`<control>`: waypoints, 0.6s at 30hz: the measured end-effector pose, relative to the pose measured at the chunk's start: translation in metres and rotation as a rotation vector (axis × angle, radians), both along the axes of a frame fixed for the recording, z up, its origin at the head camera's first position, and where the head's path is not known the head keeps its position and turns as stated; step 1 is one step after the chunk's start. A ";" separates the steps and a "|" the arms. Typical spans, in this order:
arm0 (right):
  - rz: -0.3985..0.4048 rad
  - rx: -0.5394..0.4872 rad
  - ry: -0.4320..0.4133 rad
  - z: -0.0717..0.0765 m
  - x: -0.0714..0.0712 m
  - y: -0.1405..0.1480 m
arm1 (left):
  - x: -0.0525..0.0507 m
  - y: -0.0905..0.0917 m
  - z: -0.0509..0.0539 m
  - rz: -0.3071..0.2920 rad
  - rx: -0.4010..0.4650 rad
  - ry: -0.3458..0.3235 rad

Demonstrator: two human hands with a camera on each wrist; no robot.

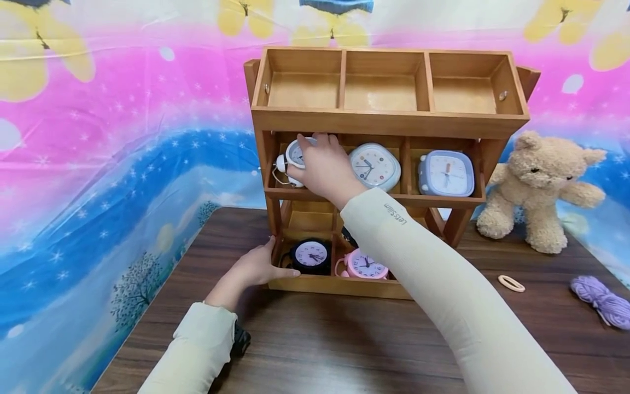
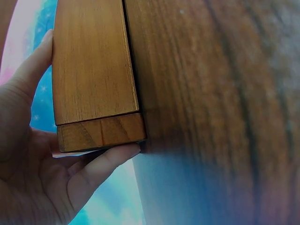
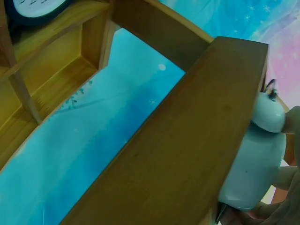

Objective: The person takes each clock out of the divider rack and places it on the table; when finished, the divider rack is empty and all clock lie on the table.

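A white twin-bell alarm clock [image 1: 296, 156] sits tilted in the left compartment of the wooden rack's [image 1: 389, 125] middle tier. My right hand [image 1: 328, 168] grips it from above and the right, hiding much of its face. In the right wrist view, the clock's rounded pale body [image 3: 253, 164] shows beside the tier's board, the fingers around it. Low on the left, my left hand [image 1: 253, 265] holds the bottom tier's front corner, thumb along the front edge. Beside that thumb stands a black alarm clock [image 1: 311, 256]; a pink alarm clock [image 1: 365, 265] is right of it.
A pale blue clock [image 1: 375, 167] and a blue-grey square clock [image 1: 446, 173] occupy the other middle compartments. Right of the rack are a teddy bear [image 1: 538, 189], a beige ring [image 1: 511, 283] and purple yarn [image 1: 601, 301] on the dark wooden table [image 1: 315, 339]. A printed cloth hangs behind.
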State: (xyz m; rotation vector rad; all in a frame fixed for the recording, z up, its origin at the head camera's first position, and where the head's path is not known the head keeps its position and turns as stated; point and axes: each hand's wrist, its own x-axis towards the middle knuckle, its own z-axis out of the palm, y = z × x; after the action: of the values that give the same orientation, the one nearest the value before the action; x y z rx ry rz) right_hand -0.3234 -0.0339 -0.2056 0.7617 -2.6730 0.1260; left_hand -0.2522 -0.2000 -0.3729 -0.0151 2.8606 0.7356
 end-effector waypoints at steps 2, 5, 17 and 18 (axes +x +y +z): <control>0.004 -0.027 -0.031 0.002 0.003 0.001 | 0.000 0.000 -0.001 0.000 -0.003 0.003; 0.019 -0.068 -0.044 0.003 0.008 0.003 | -0.001 0.000 -0.001 0.000 -0.011 0.006; 0.080 -0.250 0.056 -0.008 0.018 0.023 | -0.001 0.001 -0.001 0.011 -0.014 -0.014; 0.088 -0.267 0.071 -0.009 0.019 0.024 | -0.002 0.001 -0.001 0.010 -0.013 -0.013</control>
State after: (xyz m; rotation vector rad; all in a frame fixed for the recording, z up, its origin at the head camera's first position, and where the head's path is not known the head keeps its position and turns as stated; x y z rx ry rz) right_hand -0.3048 -0.0101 -0.2147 0.7811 -2.4886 0.4595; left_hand -0.2537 -0.1994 -0.3737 -0.0365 2.8551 0.7159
